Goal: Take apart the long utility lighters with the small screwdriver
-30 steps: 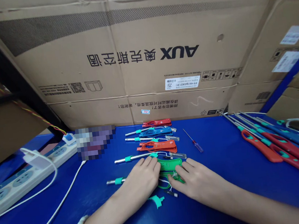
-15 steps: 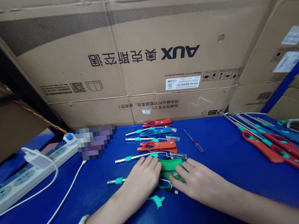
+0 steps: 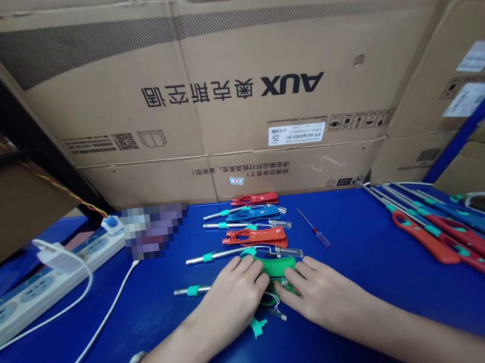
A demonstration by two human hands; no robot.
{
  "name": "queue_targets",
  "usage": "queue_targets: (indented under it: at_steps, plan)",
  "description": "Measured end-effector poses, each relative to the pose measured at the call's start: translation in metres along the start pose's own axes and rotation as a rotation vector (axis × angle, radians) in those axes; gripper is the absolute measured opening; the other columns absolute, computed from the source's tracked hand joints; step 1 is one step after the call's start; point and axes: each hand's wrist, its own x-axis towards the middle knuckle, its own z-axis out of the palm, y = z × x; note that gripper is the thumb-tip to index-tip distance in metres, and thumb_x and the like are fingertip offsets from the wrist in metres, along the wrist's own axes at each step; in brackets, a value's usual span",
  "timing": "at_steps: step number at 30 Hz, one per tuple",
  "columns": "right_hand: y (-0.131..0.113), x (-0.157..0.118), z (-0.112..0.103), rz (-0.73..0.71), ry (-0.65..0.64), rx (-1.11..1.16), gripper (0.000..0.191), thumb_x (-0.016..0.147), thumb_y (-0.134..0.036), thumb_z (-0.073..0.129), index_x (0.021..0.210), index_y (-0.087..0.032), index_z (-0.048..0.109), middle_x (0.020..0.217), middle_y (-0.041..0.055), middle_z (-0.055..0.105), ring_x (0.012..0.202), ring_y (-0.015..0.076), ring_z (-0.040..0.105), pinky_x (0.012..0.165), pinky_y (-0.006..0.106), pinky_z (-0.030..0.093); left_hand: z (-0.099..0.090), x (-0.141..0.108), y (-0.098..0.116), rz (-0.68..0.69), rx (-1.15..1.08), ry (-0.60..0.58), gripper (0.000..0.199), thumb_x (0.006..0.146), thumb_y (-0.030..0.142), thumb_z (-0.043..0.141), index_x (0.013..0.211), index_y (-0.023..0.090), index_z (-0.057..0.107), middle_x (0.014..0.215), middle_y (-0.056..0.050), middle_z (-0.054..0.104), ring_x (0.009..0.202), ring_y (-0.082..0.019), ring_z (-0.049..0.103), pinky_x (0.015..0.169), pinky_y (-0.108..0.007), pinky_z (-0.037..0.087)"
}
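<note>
My left hand [image 3: 242, 290] has its fingers curled over the near green lighter casing and a metal lighter tube [image 3: 196, 291] with a teal collar; its fingertips are partly hidden. Opposite it, my right hand [image 3: 315, 287] grips the right end of the open green lighter casing [image 3: 287, 285]. Another green casing half [image 3: 279, 266] lies just beyond, under the fingers. White wires and a small dark igniter [image 3: 278, 315] show between the hands. A loose teal trigger [image 3: 258, 327] rests on the table below my left hand.
Opened lighters in orange [image 3: 256, 237], blue [image 3: 253, 214] and red [image 3: 256, 199] lie in a row behind, with their tubes. To the right are a screwdriver [image 3: 316, 230] and several closed lighters [image 3: 426, 235]. A power strip [image 3: 51, 281] stands left; a cardboard box [image 3: 208, 44] walls the back.
My left hand has shifted slightly right and covers more of the wires. The small igniter has turned and moved a little, and the trigger is more covered. My right hand stays nearly in place.
</note>
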Motion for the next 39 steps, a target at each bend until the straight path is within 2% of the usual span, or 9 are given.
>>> queue_targets:
  at_steps: [13,28,39]
  plan:
    - [-0.0003,0.001,-0.0015,-0.005,-0.007,-0.001,0.017,0.083,-0.011,0.058,0.099,-0.015,0.06,0.079,0.0061,0.064,0.067,0.0196,0.058,0.064,0.034,0.044,-0.0052,0.0009,0.0042,-0.022,-0.003,-0.061,0.009,0.084,0.009,0.054,0.079,0.014,0.059,0.083,-0.006,0.058,0.081,-0.023,0.053,0.072,-0.035,0.042]
    - [-0.0024,-0.0001,0.0009,0.007,-0.014,-0.008,0.016,0.083,-0.012,0.058,0.098,-0.015,0.059,0.079,0.0055,0.063,0.067,0.0202,0.057,0.065,0.035,0.043,-0.0073,0.0014,0.0049,-0.046,-0.041,-0.066,0.01,0.081,0.007,0.054,0.078,0.014,0.06,0.084,-0.005,0.058,0.08,-0.023,0.052,0.073,-0.036,0.042]
    - [-0.0027,0.0008,0.0014,0.008,0.007,-0.011,0.017,0.081,-0.014,0.063,0.097,-0.014,0.061,0.078,0.0064,0.065,0.067,0.0191,0.057,0.065,0.034,0.042,-0.0077,0.0021,0.0052,-0.014,-0.049,-0.076,0.007,0.081,0.009,0.057,0.078,0.014,0.06,0.084,-0.005,0.06,0.079,-0.022,0.052,0.072,-0.034,0.04]
